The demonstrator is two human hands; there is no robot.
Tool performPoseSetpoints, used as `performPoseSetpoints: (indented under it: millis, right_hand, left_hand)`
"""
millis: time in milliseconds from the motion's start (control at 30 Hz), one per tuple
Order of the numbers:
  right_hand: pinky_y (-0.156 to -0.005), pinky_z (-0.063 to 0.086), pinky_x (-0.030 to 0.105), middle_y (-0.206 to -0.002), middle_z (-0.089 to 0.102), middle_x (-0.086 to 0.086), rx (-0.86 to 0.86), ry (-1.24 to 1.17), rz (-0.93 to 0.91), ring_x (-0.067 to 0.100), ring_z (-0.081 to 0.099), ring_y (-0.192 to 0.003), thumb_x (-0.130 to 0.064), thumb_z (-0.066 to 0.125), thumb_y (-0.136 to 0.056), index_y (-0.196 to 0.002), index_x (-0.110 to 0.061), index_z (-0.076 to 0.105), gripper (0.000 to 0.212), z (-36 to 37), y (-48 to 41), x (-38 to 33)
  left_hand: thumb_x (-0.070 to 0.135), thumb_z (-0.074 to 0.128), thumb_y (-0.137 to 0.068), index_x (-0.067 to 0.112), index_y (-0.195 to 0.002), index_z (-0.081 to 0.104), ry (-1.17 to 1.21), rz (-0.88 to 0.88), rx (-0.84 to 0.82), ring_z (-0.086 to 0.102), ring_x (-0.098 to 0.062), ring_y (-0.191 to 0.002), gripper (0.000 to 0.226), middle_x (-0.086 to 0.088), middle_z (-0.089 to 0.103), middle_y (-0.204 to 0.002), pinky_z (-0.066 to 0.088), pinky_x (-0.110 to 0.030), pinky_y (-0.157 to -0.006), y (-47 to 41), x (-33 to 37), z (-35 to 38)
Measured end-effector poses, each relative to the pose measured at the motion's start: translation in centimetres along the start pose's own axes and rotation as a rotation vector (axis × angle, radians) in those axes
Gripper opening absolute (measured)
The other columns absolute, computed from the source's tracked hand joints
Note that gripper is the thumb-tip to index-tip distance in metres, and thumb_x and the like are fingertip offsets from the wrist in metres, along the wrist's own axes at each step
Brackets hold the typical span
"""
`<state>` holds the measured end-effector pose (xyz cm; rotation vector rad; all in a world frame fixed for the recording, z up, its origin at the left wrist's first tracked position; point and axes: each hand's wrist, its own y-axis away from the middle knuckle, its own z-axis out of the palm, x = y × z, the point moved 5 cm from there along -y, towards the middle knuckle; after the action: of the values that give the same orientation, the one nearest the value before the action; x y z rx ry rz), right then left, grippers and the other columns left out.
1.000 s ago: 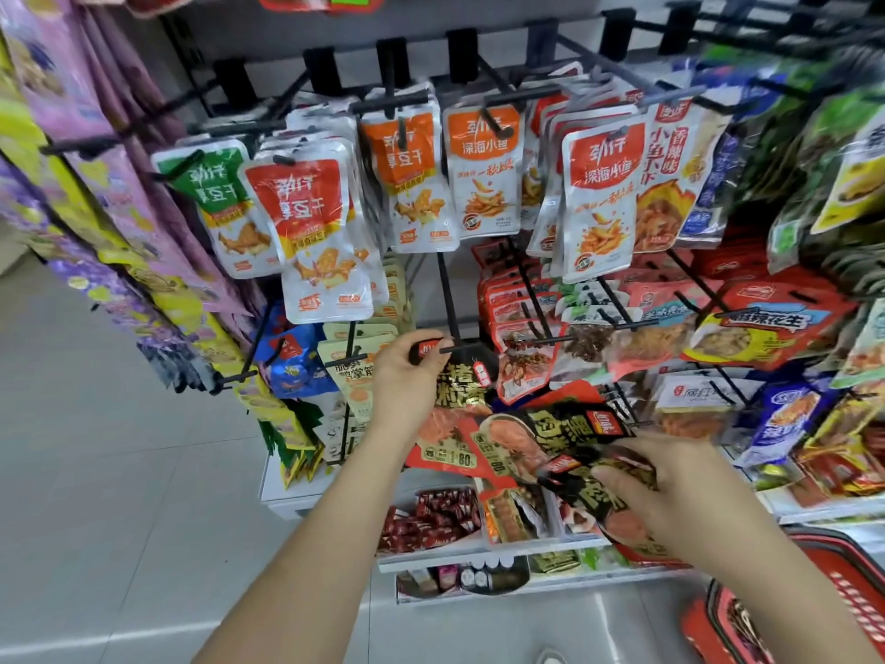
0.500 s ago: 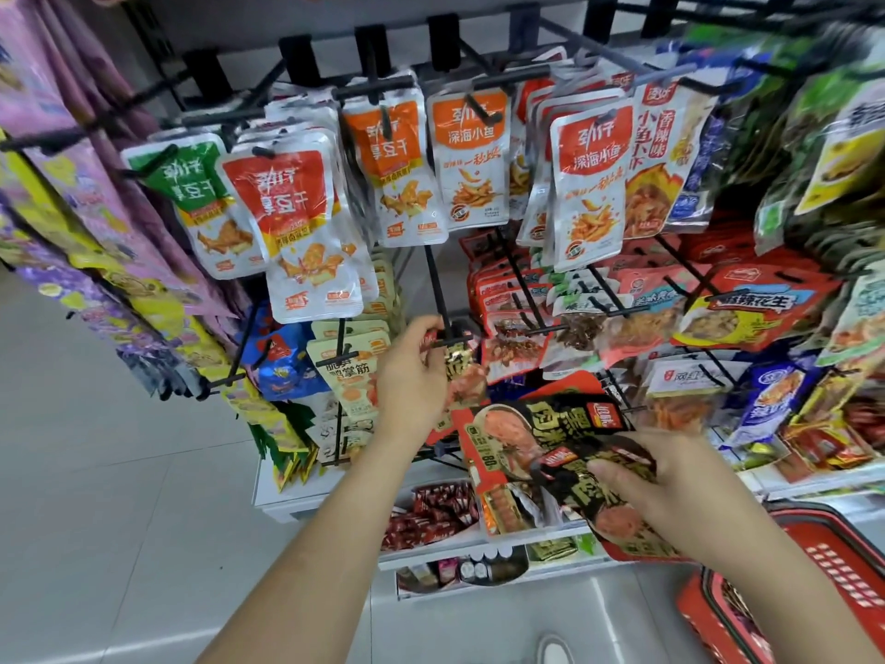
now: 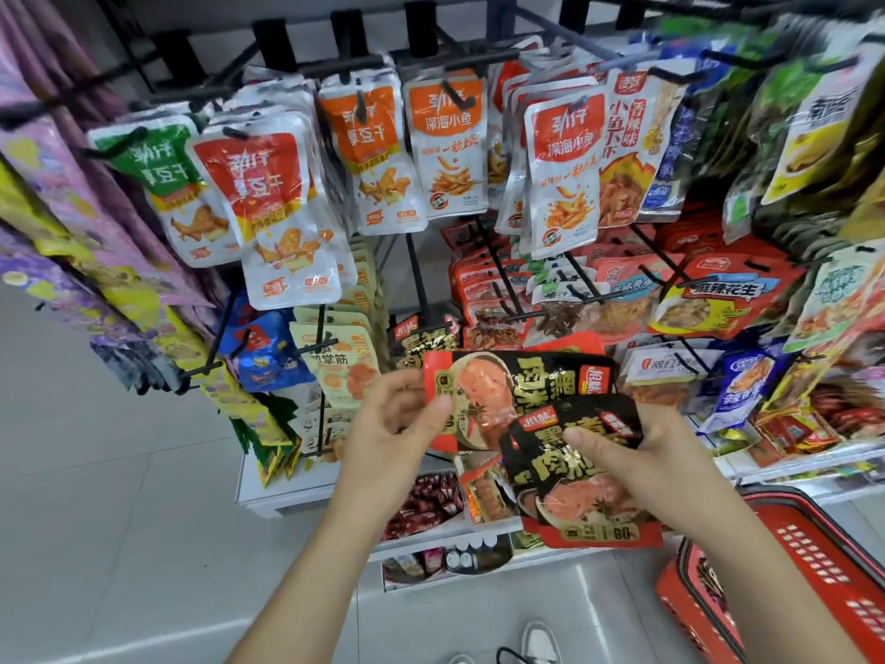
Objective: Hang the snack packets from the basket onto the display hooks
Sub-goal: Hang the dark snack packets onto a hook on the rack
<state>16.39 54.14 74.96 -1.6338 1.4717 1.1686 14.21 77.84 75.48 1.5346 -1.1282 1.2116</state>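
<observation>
My left hand (image 3: 397, 424) pinches the left edge of a red and black snack packet (image 3: 507, 385), which lies sideways in front of the rack. Just below it, my right hand (image 3: 665, 452) grips a second packet of the same kind (image 3: 574, 491), thumb on its front. The two packets overlap. A matching black packet (image 3: 415, 338) hangs on a middle display hook (image 3: 433, 323) just above my hands. The red basket (image 3: 814, 563) stands on the floor at the lower right, its contents mostly hidden.
The black wire rack (image 3: 416, 275) is crowded with hanging packets: white and orange ones (image 3: 445, 146) on top, red ones to the right. Purple and yellow bags (image 3: 72, 261) hang at the left. White shelves (image 3: 287, 491) with small goods sit below. Grey tiled floor lies left.
My left hand has come down off the middle hook, leaving a packet hanging there, and has taken hold of the upper packet held out by my right hand. The view has shifted slightly.
</observation>
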Motion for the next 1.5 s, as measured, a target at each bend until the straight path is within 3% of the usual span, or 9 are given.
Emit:
performPoseSetpoints:
  millis: [367, 433, 667, 800, 867, 1000, 1167, 1367, 1500]
  right_hand:
    - [-0.051, 0.039, 0.019, -0.051, 0.048, 0.009, -0.164, -0.163, -0.008, 0.012, 0.047, -0.050, -0.028, 0.073, -0.082, -0.060, -0.019, 0.062, 0.026, 3.6, 0.4, -1.2]
    - [-0.058, 0.046, 0.029, -0.066, 0.059, 0.025, -0.126, -0.140, 0.012, 0.025, 0.057, -0.057, -0.035, 0.073, -0.080, -0.074, -0.009, 0.068, 0.027, 3.3, 0.5, -0.5]
    - [-0.055, 0.040, 0.029, -0.052, 0.062, 0.004, 0.227, -0.130, 0.144, 0.016, 0.055, -0.049, -0.026, 0.074, -0.082, -0.070, -0.006, 0.066, 0.024, 0.5, 0.5, 1.1]
    - [-0.058, 0.035, 0.032, -0.057, 0.049, 0.019, 0.276, -0.301, 0.226, 0.019, 0.043, -0.055, -0.033, 0.073, -0.083, -0.088, 0.015, 0.055, 0.051, 3.2, 0.5, 0.6]
    - [-0.061, 0.035, 0.033, -0.066, 0.049, 0.004, 0.281, -0.458, 0.307, 0.019, 0.041, -0.059, -0.043, 0.072, -0.082, -0.096, -0.001, 0.054, 0.047, 4.8, 0.5, 0.4]
    - [-0.073, 0.040, 0.036, -0.100, 0.051, 0.006, 0.288, -0.541, 0.351, 0.022, 0.048, -0.087, -0.087, 0.062, -0.052, -0.133, -0.015, 0.044, 0.109, 6.8, 1.0, -0.4]
    - [-0.071, 0.055, 0.032, -0.071, 0.073, -0.002, 0.251, -0.515, 0.127, 0.012, 0.070, -0.070, -0.051, 0.066, -0.071, -0.075, -0.020, 0.070, 0.032, 6.3, 1.6, -2.2]
    - [-0.051, 0.047, 0.010, -0.068, 0.071, -0.001, 0.186, -0.421, 0.109, 0.008, 0.064, -0.059, -0.035, 0.077, -0.074, -0.078, -0.020, 0.069, 0.017, 5.9, 1.8, -1.9]
    - [-0.044, 0.037, 0.023, -0.062, 0.050, 0.016, 0.166, -0.299, 0.107, 0.021, 0.038, -0.052, -0.030, 0.077, -0.080, -0.082, -0.001, 0.064, 0.032, 5.0, 1.2, -0.4]
  left_hand:
    - [0.023, 0.065, -0.087, 0.024, -0.099, 0.064, 0.487, -0.197, 0.220, 0.071, -0.018, -0.087, 0.012, 0.003, 0.075, -0.090, 0.058, -0.039, -0.074, 0.2, -1.3, -0.4]
    - [0.021, 0.065, -0.088, 0.024, -0.100, 0.064, 0.456, -0.143, 0.302, 0.071, -0.015, -0.085, 0.012, 0.006, 0.075, -0.089, 0.059, -0.041, -0.076, 0.6, -1.3, -1.4]
    - [0.004, 0.070, -0.079, 0.024, -0.100, 0.061, 0.491, -0.054, 0.452, 0.067, -0.031, -0.090, 0.030, -0.004, 0.068, -0.092, 0.050, -0.065, -0.087, 2.0, -1.0, -5.3]
    - [0.004, 0.076, -0.065, 0.033, -0.117, 0.056, 0.463, -0.026, 0.363, 0.067, -0.027, -0.100, 0.063, 0.000, 0.070, -0.104, 0.053, -0.049, -0.087, 3.6, -0.1, -3.5]
    - [-0.001, 0.080, -0.068, 0.048, -0.123, 0.051, 0.311, 0.037, 0.372, 0.061, -0.021, -0.114, 0.079, 0.005, 0.064, -0.121, 0.050, -0.044, -0.094, 4.9, 0.2, -2.3]
    - [-0.003, 0.076, -0.076, 0.058, -0.118, 0.046, -0.010, 0.227, 0.468, 0.045, 0.003, -0.126, 0.080, 0.033, 0.049, -0.126, 0.038, -0.028, -0.109, 6.4, 0.7, -1.3]
    - [-0.006, 0.074, -0.076, 0.062, -0.099, 0.045, -0.041, 0.145, 0.472, 0.054, 0.010, -0.103, 0.077, 0.040, 0.053, -0.103, 0.043, -0.011, -0.090, 6.8, -0.3, -0.6]
    - [-0.008, 0.077, -0.073, 0.039, -0.098, 0.046, 0.047, 0.036, 0.437, 0.058, 0.010, -0.078, 0.062, 0.016, 0.055, -0.092, 0.044, -0.007, -0.062, 6.6, -1.2, 0.4]
    - [0.011, 0.084, -0.069, 0.040, -0.097, 0.046, 0.000, -0.114, 0.249, 0.066, 0.000, -0.077, 0.055, 0.010, 0.064, -0.093, 0.049, -0.025, -0.072, 5.6, -2.3, 0.4]
